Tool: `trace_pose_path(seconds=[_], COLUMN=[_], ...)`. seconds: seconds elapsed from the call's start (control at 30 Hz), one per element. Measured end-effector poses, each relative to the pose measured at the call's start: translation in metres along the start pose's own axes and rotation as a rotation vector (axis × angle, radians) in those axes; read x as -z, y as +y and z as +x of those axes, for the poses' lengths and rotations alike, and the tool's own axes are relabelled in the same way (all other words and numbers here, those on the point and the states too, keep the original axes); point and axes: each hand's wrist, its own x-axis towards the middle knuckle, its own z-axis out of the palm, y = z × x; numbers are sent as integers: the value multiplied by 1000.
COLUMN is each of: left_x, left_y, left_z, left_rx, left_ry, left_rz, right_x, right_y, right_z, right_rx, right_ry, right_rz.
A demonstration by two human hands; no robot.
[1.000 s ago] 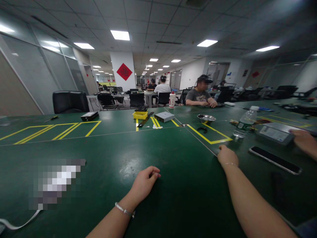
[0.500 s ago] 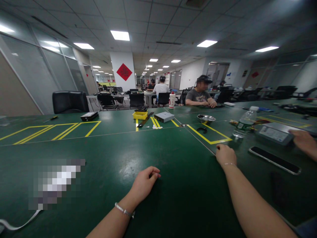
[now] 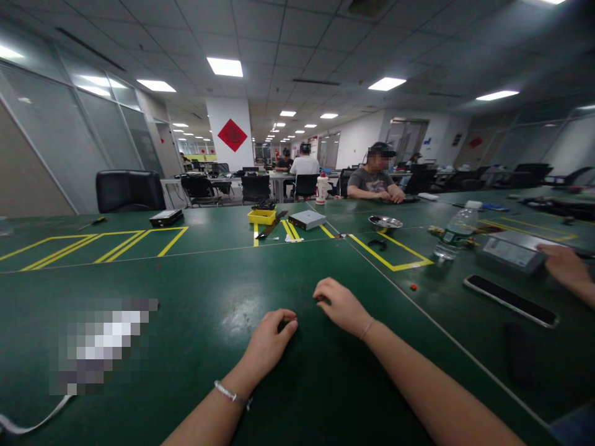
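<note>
My left hand (image 3: pixel 270 341) rests on the green table (image 3: pixel 186 347) with its fingers loosely curved, thumb apart, and nothing in it. To its right, my right hand (image 3: pixel 341 305) is just above or on the tabletop, fingers bent and slightly apart; I make out nothing held in it. A small orange-red piece (image 3: pixel 413 287) lies on the table to the right of my right hand, near the seam. Beyond it is a black curved piece (image 3: pixel 377 244) inside a yellow tape outline.
A water bottle (image 3: pixel 458 230), a phone (image 3: pixel 510 300) and a grey metal box (image 3: pixel 512 250), touched by another person's hand (image 3: pixel 564 267), are at right. Farther back are a metal bowl (image 3: pixel 385 223), a silver drive (image 3: pixel 307 219) and a yellow tray (image 3: pixel 262 217). A blurred-out object (image 3: pixel 106 341) lies left.
My right hand has moved left, away from the table seam toward my left hand. The orange-red piece now shows where that hand was. My left hand has stayed put.
</note>
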Motion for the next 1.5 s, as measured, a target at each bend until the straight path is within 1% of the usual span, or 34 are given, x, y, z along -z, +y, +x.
trace_pose_path(seconds=[0.1,0.17,0.23,0.3,0.37,0.43,0.47,0.5,0.53,0.6,0.63,0.73,0.8,0.83,0.9,0.97,1.03,1.2,1.3,1.37,1.4,1.43,1.5], left_x=[-1,-2,-3,-2,-1,0,0,1,1,1,1,1,2,2,2,2,3,3,2,1,1,1,1], left_y=[-2,-3,-4,-4,-3,-1,0,0,0,0,0,1,1,1,1,1,1,1,0,-1,-2,-3,-3], left_z=[1,2,3,3,2,1,1,0,0,0,0,0,0,0,0,0,0,1,3,4,4,5,5], left_rx=[-14,2,37,60,61,63,71,86,103,133,143,145,137,135,134,135,137,153,145,126,115,106,95], left_ry=[-4,-11,-24,-43,-44,-40,-39,-40,-38,-31,-26,-29,-33,-32,-19,-4,7,33,40,43,44,45,47], left_rz=[44,71,75,50,14,-26,-49,-74,-98,-143,-159,-185,-192,-195,-206,-224,-235,-263,-312,-337,-341,-338,-314], right_x=[-22,-30,-32,-30,-24,-13,-7,1,10,29,38,61,68,70,69,68,68,74,74,69,64,58,43], right_y=[-37,-51,-57,-59,-57,-45,-35,-21,-3,38,61,118,143,151,158,160,159,148,133,117,106,95,68], right_z=[-1,-4,-7,-7,-5,-1,1,1,0,-7,-13,-39,-54,-59,-65,-66,-65,-60,-49,-36,-29,-21,-9], right_rx=[180,224,222,230,272,279,241,171,71,-188,-323,-749,-975,-1045,-1095,-1079,-1070,-1075,-1030,-975,-939,-897,-799], right_ry=[-112,-143,-140,-135,-147,-139,-111,-66,-9,97,119,110,62,24,-63,-119,-126,-94,-12,60,81,91,79], right_rz=[39,30,31,54,73,46,1,-66,-150,-346,-439,-624,-646,-637,-613,-606,-617,-641,-557,-432,-335,-201,169])
